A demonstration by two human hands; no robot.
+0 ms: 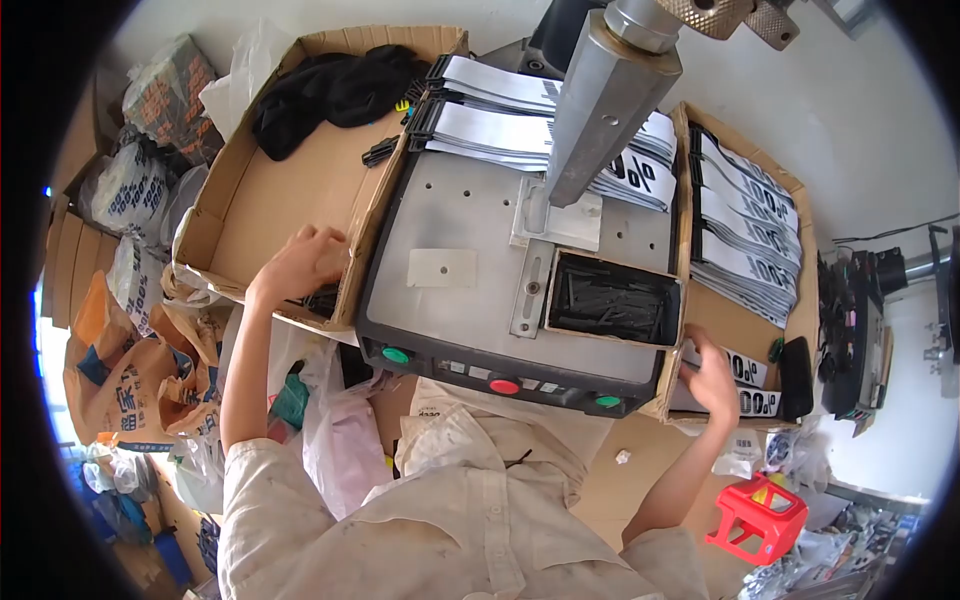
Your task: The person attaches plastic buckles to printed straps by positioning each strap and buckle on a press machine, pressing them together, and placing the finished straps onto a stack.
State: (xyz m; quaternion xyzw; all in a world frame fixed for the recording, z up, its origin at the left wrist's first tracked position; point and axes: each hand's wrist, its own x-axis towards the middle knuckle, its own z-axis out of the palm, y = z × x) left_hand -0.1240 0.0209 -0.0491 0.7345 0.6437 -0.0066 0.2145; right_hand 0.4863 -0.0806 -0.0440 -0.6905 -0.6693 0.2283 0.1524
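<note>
My left hand [303, 262] is over the near end of the left cardboard box [225, 190], fingers apart and curved down, above small dark pieces in the corner. At the near end of the right cardboard box [740, 320], my right hand [712, 378] reaches over the edge beside printed white strips [750, 385]; its fingertips are partly hidden, and what they hold cannot be made out. Between the boxes stands a grey machine table [420, 210] with a metal press column [610, 110]. On it sits a small box of black strips [612, 300].
Stacks of printed white strips [495, 130] lie at the table's back, more [745, 220] in the right box. A black cloth [330, 95] is in the left box. Green and red buttons [503, 386] line the front edge. A red plastic frame [758, 518] is at lower right.
</note>
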